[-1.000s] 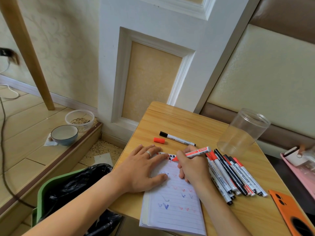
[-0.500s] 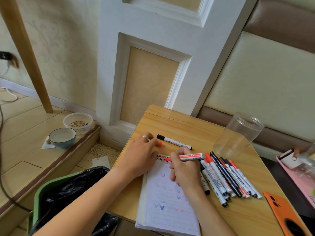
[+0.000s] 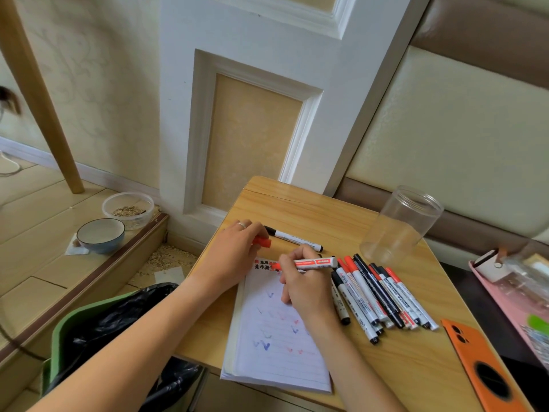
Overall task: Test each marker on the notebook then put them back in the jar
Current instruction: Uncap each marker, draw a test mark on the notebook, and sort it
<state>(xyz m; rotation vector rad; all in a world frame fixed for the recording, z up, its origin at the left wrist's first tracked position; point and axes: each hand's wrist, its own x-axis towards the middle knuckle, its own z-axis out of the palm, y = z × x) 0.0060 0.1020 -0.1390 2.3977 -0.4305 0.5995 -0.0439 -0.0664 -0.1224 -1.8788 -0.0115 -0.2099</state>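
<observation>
An open lined notebook (image 3: 276,349) with red and blue test ticks lies at the table's front edge. My right hand (image 3: 303,286) grips an uncapped red marker (image 3: 315,263), held level over the notebook's top with its tip pointing left. My left hand (image 3: 234,254) has its fingers curled onto the loose red cap (image 3: 263,242) on the table. Behind it lies a capped black marker (image 3: 297,240). Several red and black markers (image 3: 377,295) are piled to the right of the notebook. The clear plastic jar (image 3: 401,224) stands empty at the back right.
The small wooden table (image 3: 312,203) stands against a white panelled wall. An orange phone case (image 3: 487,370) lies at the front right, with a pink tray (image 3: 502,295) beyond it. A green bin with a black bag (image 3: 118,328) stands left of the table, and two bowls (image 3: 101,234) sit on the floor.
My left hand left the notebook page and moved up to the red cap. My right hand lifted the red marker off the page and turned it level.
</observation>
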